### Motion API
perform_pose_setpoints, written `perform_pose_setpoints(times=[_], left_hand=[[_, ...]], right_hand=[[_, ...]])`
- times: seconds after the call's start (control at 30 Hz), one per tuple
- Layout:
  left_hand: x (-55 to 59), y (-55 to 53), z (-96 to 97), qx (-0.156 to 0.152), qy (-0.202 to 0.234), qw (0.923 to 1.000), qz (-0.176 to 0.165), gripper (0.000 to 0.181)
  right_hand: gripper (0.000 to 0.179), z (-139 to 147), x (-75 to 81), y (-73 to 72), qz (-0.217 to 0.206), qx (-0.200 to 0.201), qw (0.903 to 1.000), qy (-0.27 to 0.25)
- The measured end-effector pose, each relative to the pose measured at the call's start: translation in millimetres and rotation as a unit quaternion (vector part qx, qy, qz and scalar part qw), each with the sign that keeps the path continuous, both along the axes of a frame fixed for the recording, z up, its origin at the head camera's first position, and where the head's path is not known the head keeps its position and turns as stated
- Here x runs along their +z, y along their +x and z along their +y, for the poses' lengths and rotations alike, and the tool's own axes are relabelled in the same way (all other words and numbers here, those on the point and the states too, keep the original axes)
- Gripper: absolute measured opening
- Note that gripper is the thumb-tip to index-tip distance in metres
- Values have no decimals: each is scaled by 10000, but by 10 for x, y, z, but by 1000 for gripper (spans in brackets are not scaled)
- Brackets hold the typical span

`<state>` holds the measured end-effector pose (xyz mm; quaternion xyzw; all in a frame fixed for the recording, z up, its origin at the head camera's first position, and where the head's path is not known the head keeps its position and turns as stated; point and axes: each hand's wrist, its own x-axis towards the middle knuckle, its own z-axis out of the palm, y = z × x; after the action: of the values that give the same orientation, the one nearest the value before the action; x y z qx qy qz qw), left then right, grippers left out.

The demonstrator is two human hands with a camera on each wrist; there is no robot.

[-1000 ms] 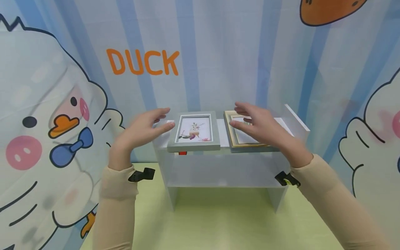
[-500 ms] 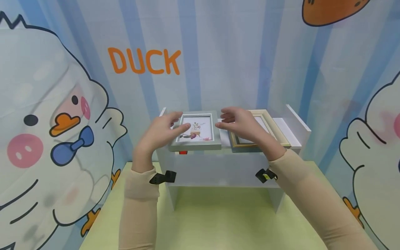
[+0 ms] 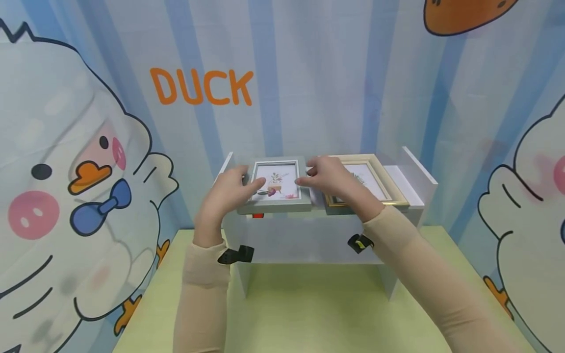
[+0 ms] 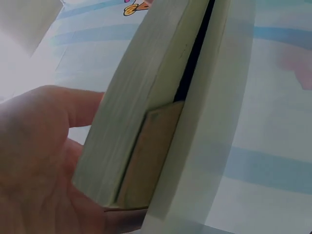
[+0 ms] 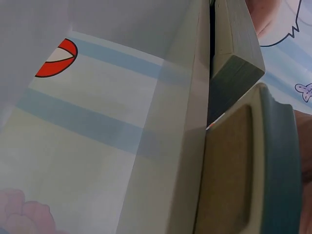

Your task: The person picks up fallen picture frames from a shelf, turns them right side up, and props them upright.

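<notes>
A grey-green picture frame (image 3: 304, 200) with a potted-plant print lies face up on the left of a white shelf unit (image 3: 318, 240). My left hand (image 3: 227, 191) grips its left side, thumb over the front; the left wrist view shows the frame's thick edge (image 4: 126, 97) between thumb and fingers. My right hand (image 3: 333, 179) pinches the frame's right side, its thumb on the border and its fingers in the gap beside it. Under my right wrist lies a cream-and-gold picture frame (image 3: 384, 179), stacked on another grey-green frame (image 3: 340, 211) and partly hidden by the hand.
The shelf's raised right side panel (image 3: 417, 169) stands beyond the gold frame, and a lower left panel (image 3: 227, 164) rises behind my left hand. A striped curtain (image 3: 318, 73) with cartoon ducks hangs close behind. The floor (image 3: 309, 314) is pale green.
Both hands have moved inward to the left frame's two sides. The right hand has come off the gold frame to the left, uncovering more of it. The frames have not moved.
</notes>
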<state>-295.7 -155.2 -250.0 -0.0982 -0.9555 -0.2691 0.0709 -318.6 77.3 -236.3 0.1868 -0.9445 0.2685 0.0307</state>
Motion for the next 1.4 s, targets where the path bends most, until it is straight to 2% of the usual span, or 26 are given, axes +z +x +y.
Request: perform_pose_setpoints(times=[0.1,0.3,0.4,0.47,0.63,0.8,1.03,1.27,1.4], left_hand=[[-13,-21,18,174,21,9998,-114,64],[-28,-33,37,333,209,9990,-189,70],[-48,-25,43,349,410,9985,-134,70],[-56,-16,54,367,543,9978,-33,68],[-75,-18,92,566,748,9954,183,63],[-120,-53,114,880,960,9912,220,62],[-167,-79,158,1167,1507,9812,319,60],[-183,-83,210,1476,2167,9636,518,59],[-191,-91,215,1506,2369,9577,634,59]], right_hand=[[33,-31,25,-6,-109,-46,9999,115],[48,-63,62,-11,-344,-230,9991,93],[53,-58,58,-22,-591,-458,9970,-179],[63,-51,54,-31,-734,-612,9946,-395],[61,-41,42,-60,-859,-766,9910,-682],[59,-39,34,-63,-858,-741,9899,-849],[56,-33,18,-29,-858,-795,9855,-1226],[61,-35,-14,-28,-725,-821,9847,-1357],[62,-25,-42,-41,-648,-834,9822,-1552]])
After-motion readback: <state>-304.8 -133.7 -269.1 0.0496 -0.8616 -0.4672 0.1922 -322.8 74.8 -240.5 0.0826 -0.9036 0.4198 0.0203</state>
